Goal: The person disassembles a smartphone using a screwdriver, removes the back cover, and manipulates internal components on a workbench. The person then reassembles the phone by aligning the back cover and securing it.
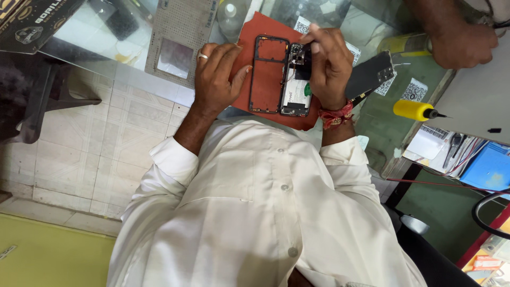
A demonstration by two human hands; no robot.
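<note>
Now we see an opened phone (281,74) lying on a red mat (265,26) on the glass table (101,42), with the left hand (218,74) resting flat and open on the mat, thumb against the phone's frame, gripping nothing. Over on the other side, the right hand (326,64) is curled over the phone's upper end, fingertips pinched at the camera corner, though we cannot tell what they pinch. Beside it lie a dark back cover (372,77) and a yellow-handled screwdriver (417,110), while another person's hand (465,42) rests nearby.
</note>
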